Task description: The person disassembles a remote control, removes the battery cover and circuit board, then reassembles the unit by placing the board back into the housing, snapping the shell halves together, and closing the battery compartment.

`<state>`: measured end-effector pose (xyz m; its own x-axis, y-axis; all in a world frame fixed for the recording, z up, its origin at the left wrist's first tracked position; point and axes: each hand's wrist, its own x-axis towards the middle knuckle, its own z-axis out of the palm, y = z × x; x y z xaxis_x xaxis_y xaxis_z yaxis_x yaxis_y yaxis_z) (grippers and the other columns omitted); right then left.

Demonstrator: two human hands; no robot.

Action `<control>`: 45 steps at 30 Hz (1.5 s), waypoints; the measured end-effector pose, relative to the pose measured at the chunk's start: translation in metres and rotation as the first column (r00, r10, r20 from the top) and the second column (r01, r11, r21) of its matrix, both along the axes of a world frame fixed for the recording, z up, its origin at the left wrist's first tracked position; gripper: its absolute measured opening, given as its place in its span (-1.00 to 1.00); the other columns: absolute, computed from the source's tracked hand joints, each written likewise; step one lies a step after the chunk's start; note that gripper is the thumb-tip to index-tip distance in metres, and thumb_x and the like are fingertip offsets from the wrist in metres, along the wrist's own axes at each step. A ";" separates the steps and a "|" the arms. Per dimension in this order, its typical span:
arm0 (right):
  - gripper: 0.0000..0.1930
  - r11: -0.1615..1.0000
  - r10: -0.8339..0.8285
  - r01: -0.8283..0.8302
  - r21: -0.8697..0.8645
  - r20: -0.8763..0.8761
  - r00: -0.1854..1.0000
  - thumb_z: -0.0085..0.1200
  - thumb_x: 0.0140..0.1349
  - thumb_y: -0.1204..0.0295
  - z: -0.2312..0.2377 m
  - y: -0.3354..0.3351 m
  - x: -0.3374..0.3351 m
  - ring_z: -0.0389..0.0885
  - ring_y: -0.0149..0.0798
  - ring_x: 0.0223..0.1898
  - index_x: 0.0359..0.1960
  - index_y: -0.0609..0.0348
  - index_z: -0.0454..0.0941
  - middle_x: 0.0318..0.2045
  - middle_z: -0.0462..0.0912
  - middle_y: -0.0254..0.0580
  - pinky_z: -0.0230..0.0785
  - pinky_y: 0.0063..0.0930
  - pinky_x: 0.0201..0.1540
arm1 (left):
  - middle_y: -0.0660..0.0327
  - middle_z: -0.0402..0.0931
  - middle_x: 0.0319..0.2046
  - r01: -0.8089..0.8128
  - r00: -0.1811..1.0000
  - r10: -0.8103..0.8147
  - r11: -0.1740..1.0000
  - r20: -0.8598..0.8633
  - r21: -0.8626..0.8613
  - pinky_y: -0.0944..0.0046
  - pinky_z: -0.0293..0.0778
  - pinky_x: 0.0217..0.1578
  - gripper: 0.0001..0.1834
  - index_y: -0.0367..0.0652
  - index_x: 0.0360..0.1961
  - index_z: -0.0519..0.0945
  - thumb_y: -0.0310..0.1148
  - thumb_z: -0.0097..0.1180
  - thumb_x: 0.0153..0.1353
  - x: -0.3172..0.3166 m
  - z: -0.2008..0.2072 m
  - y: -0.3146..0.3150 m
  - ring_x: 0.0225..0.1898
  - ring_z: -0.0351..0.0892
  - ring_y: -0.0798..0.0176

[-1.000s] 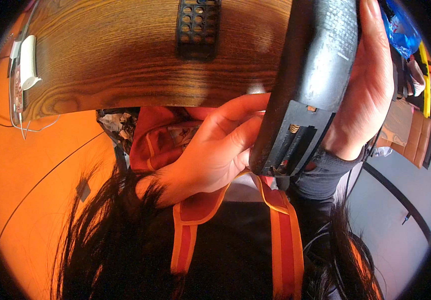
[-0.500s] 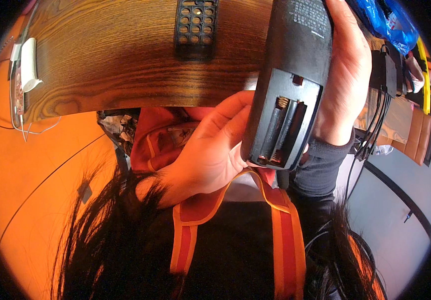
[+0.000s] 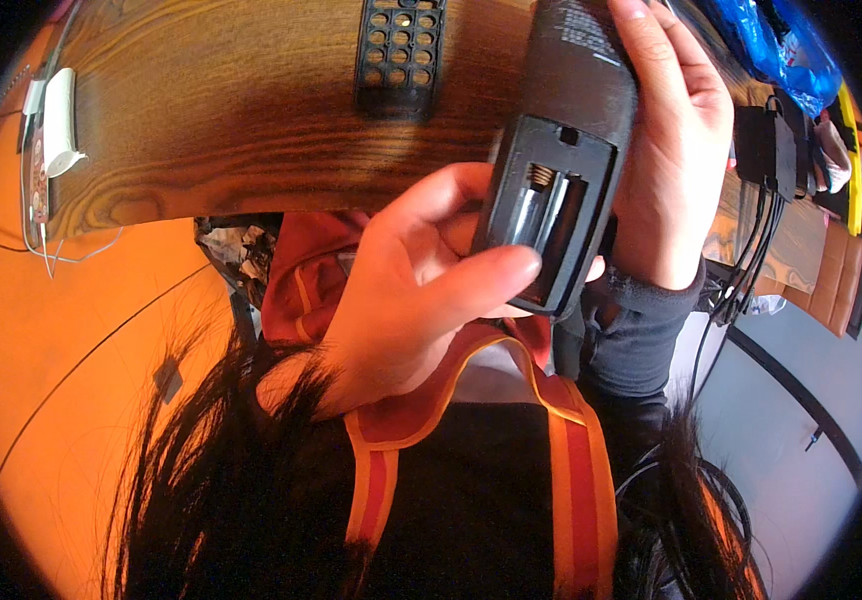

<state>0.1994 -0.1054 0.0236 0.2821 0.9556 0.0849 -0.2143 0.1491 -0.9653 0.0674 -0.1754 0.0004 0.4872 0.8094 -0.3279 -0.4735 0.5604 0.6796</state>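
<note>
A long black handheld device (image 3: 579,90) is tilted over the table's near edge, its back turned up. Its battery compartment (image 3: 561,215) lies uncovered, with a coil spring at the upper end of one slot; whether the shiny dark shape below the spring is a battery I cannot tell. My right hand (image 3: 679,140) is closed round the device's right side, fingers along its upper part. At the lower end, my left hand (image 3: 421,275) grips it, thumb at the compartment's left edge and the other fingers partly hidden behind.
On the wooden table (image 3: 221,110) lies a black frame with rows of round holes (image 3: 401,50). A white power strip (image 3: 63,120) is at the left edge. Blue plastic bag (image 3: 791,60), black adapter with cables (image 3: 763,150) and brown chair (image 3: 831,275) are to the right. A red bag (image 3: 301,280) sits below.
The device has shifted slightly left and up, tilting more. My left thumb has come round from below onto the lower battery compartment. My right hand keeps its hold.
</note>
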 end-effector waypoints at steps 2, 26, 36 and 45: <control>-0.75 0.999 -0.051 0.051 0.007 0.285 0.957 0.05 0.25 0.49 -0.002 -0.002 0.000 0.56 -0.48 -0.37 -0.08 0.36 0.50 -0.34 0.65 -0.19 0.37 -0.71 -0.28 | -0.15 0.50 -0.10 -0.059 0.998 0.057 0.997 -0.029 -0.053 0.05 0.52 -0.04 -0.56 -0.41 0.08 0.30 -0.48 -0.02 0.17 -0.001 0.008 -0.004 -0.08 0.57 -0.08; -0.52 0.962 0.139 -0.116 -0.247 0.076 0.987 0.10 0.18 0.54 0.000 -0.005 0.012 0.58 -0.46 -0.42 0.09 0.52 0.26 -0.36 0.64 -0.11 0.41 -0.68 -0.34 | -0.04 0.52 -0.11 -0.038 0.985 0.020 0.994 -0.169 -0.103 0.15 0.49 0.00 -0.45 -0.40 0.08 0.31 -0.68 0.10 -0.01 -0.003 0.034 0.009 -0.09 0.59 0.10; -0.51 0.963 0.166 -0.152 -0.220 0.046 0.985 0.11 0.17 0.53 0.004 -0.008 0.008 0.59 -0.45 -0.36 0.10 0.50 0.26 -0.32 0.63 -0.12 0.41 -0.66 -0.27 | -0.01 0.54 -0.15 -0.039 0.993 0.019 0.983 -0.113 -0.180 0.15 0.52 -0.05 -0.38 -0.43 0.09 0.30 -0.65 0.18 -0.09 -0.006 0.040 0.010 -0.14 0.60 0.15; -0.50 0.985 0.119 -0.113 -0.133 0.039 0.992 0.09 0.16 0.54 -0.001 -0.010 0.016 0.57 -0.41 -0.24 0.14 0.42 0.27 -0.22 0.61 -0.07 0.39 -0.62 -0.15 | -0.03 0.54 -0.14 -0.091 0.995 0.085 0.987 -0.051 -0.129 0.20 0.52 -0.10 -0.35 -0.44 0.13 0.26 -0.56 0.16 -0.05 -0.008 0.037 0.005 -0.15 0.59 0.14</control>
<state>0.2152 -0.1158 0.0229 0.1671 0.9854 -0.0324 -0.1776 -0.0022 -0.9841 0.0594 -0.1707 0.0373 0.3979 0.7973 -0.4538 -0.4956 0.6031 0.6250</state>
